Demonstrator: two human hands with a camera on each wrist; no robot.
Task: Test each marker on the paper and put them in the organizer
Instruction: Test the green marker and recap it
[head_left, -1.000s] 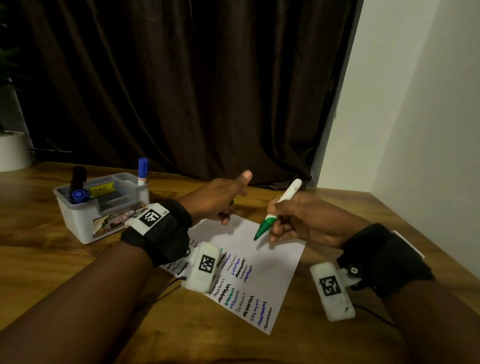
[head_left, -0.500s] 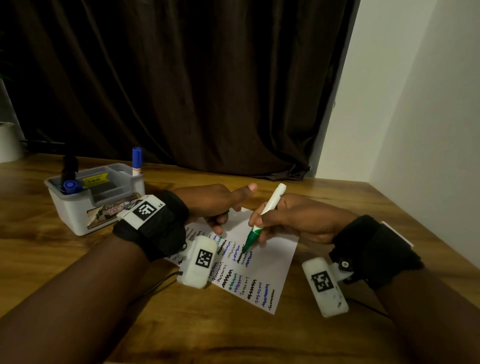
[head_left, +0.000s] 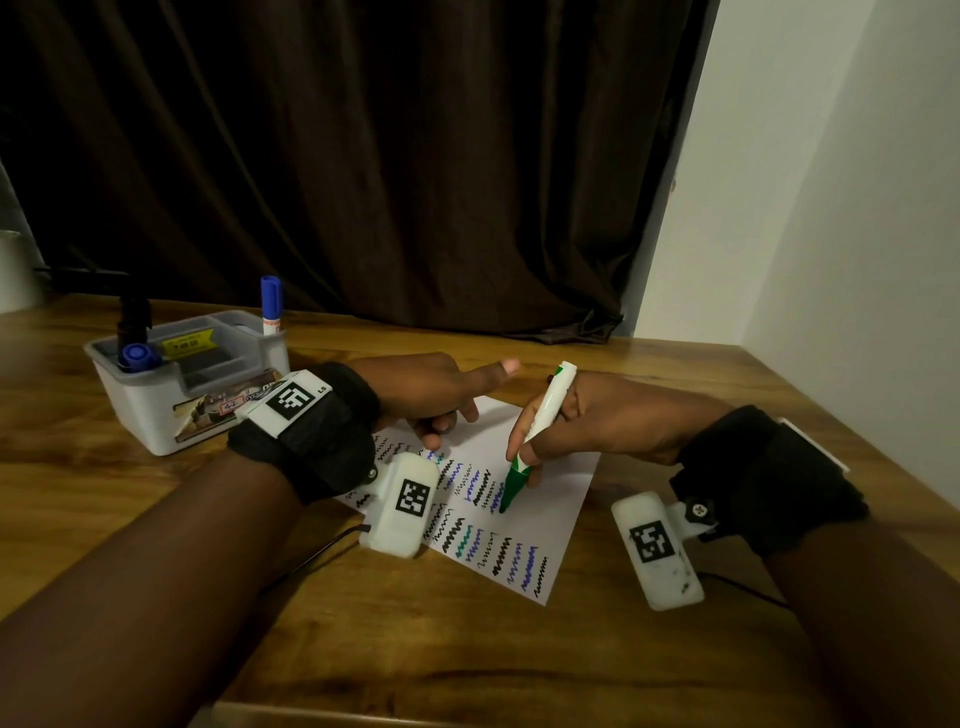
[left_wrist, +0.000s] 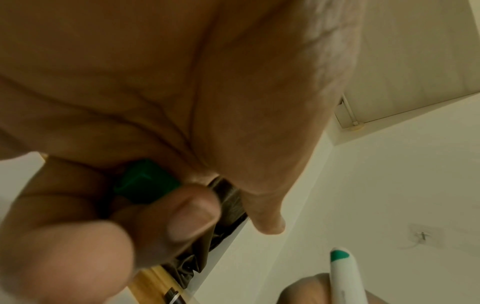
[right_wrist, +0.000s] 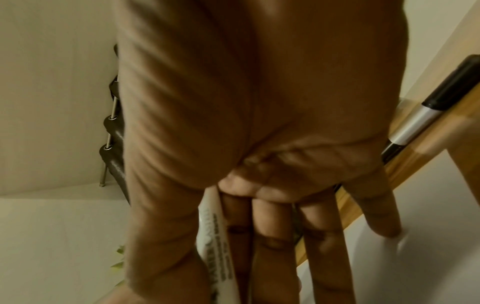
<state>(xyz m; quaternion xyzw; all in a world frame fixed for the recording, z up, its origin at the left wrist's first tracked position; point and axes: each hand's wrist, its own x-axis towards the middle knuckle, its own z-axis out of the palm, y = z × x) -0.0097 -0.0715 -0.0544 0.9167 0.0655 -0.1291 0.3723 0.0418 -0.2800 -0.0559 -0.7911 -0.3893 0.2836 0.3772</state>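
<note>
A white sheet of paper (head_left: 550, 499) with rows of black, blue and green squiggles lies on the wooden table. My right hand (head_left: 566, 441) grips an uncapped green marker (head_left: 540, 421), its tip touching the paper beside the squiggles; its white barrel (right_wrist: 213, 232) shows in the right wrist view. My left hand (head_left: 441, 400) rests on the paper's far left part, thumb stretched out, fingers curled round the green cap (left_wrist: 145, 181). The grey organizer (head_left: 156, 405) stands at the left with a blue-capped marker (head_left: 271, 304) upright in it.
In the organizer's left compartment stand a black marker (head_left: 132, 317) and a blue cap (head_left: 136, 356). A black and silver marker (right_wrist: 426, 115) lies on the table beyond my right hand. A dark curtain hangs behind the table; a white wall is at the right.
My right hand has lowered the green marker from above the sheet until its tip meets the paper by the squiggles. My left hand stayed on the paper.
</note>
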